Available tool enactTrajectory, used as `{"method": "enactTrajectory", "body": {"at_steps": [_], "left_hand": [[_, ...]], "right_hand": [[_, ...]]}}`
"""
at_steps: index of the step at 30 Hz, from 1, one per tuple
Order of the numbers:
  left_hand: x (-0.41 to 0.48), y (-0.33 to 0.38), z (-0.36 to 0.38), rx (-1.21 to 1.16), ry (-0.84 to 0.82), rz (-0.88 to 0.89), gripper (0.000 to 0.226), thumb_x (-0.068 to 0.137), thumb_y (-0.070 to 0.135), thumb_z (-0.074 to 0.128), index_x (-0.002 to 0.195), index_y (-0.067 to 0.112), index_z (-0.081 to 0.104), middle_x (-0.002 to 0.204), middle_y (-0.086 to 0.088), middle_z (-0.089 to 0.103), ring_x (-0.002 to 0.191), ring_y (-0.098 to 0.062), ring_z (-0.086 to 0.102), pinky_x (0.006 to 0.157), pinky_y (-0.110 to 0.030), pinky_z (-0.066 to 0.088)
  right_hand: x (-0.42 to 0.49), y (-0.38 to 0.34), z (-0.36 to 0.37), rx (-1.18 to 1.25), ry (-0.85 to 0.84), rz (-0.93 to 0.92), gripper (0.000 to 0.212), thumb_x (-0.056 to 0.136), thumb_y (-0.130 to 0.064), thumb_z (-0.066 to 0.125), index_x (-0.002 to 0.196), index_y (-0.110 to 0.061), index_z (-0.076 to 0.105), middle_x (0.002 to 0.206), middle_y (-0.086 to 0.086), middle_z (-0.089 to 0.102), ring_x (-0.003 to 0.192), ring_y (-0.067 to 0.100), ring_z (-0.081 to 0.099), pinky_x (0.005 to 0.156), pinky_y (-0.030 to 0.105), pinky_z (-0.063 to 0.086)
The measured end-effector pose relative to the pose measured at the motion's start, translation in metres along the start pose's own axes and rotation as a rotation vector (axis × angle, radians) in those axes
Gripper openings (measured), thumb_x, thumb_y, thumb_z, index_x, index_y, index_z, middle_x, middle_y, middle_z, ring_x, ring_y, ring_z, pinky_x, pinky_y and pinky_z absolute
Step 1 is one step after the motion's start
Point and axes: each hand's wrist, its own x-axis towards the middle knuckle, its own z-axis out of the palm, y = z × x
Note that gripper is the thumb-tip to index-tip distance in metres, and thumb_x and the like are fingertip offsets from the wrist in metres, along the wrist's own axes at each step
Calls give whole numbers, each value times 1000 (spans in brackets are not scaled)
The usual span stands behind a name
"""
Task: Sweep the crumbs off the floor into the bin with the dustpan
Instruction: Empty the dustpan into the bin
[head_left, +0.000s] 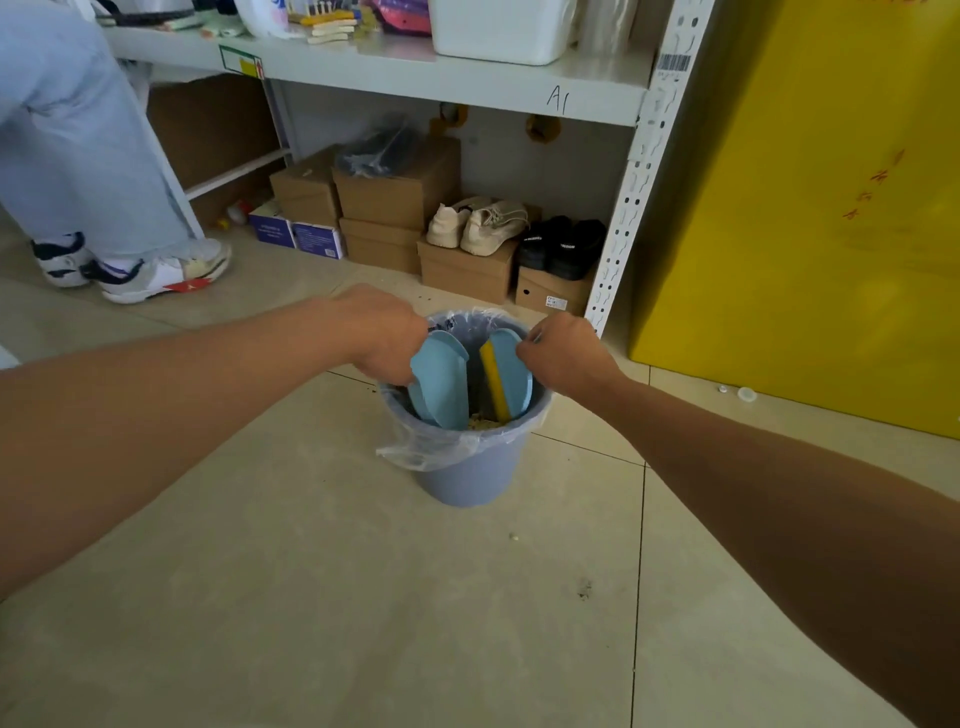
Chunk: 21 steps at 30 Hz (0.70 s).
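A grey-blue bin (467, 475) lined with a clear plastic bag stands on the tiled floor. My left hand (382, 332) grips a light blue dustpan (441, 382), tilted steeply down inside the bin. My right hand (566, 353) grips a light blue brush with yellow bristles (501, 376), also pointing down into the bin. Yellowish crumbs (485, 422) lie at the bin's bottom between the two tools. One pale crumb (514, 538) lies on the floor in front of the bin. Small specks (584, 590) mark the tile further right.
A white metal shelf (467, 85) stands behind the bin, with cardboard boxes (395, 192) and shoes (483, 226) beneath it. A yellow panel (810, 208) is at the right. Another person's legs and sneakers (156, 273) stand at the left.
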Motion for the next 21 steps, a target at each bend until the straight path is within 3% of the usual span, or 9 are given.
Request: {"method": "enactTrajectory", "body": {"at_steps": [4,6,9,11,14,17,21], "left_hand": [[-30,-1,31,-395,155,-177,38,85,53,60,110,25,66,96,1,67,88,-23,64,73,-35,52],[-54,10,54,-608,282,-235,18,85,48,63,89,30,65,78,5,63,78,-24,65,64,-32,47],[-93,32,75,-761,375,-383,32,86,38,65,62,28,46,55,4,52,53,-17,55,49,-29,36],[-122,46,77,-847,426,-482,36,86,41,64,62,19,48,50,-2,49,45,-17,47,47,-30,36],[-161,75,71,-979,466,-563,38,85,45,63,65,14,51,48,-1,45,41,-12,39,45,-29,34],[-178,110,66,-1111,470,-560,37,84,43,66,67,13,52,48,0,44,41,-8,34,44,-26,30],[-172,140,64,-1365,434,-503,30,85,42,66,76,14,58,56,-5,53,45,-6,41,49,-29,36]], "right_hand": [[-9,4,-23,137,23,-18,23,90,-25,57,89,-8,73,74,9,73,69,18,72,57,28,59],[-18,3,-35,132,32,-105,22,95,-30,57,91,-14,71,77,4,72,72,17,72,54,20,55],[-30,-3,-51,76,52,-255,23,95,-36,58,99,-17,71,89,0,71,77,11,69,65,25,60],[-41,-12,-57,-25,85,-392,24,94,-38,58,101,-19,71,90,0,73,78,11,69,67,31,62],[-70,-33,-60,-154,115,-598,23,94,-40,56,105,-24,69,84,-2,73,71,12,69,59,33,61],[-100,-53,-58,-353,109,-783,27,97,-38,46,106,-25,68,88,-4,71,71,14,63,62,31,55],[-124,-62,-49,-487,-44,-846,26,98,-30,45,115,-24,64,102,-5,69,84,17,65,69,33,54]]}}
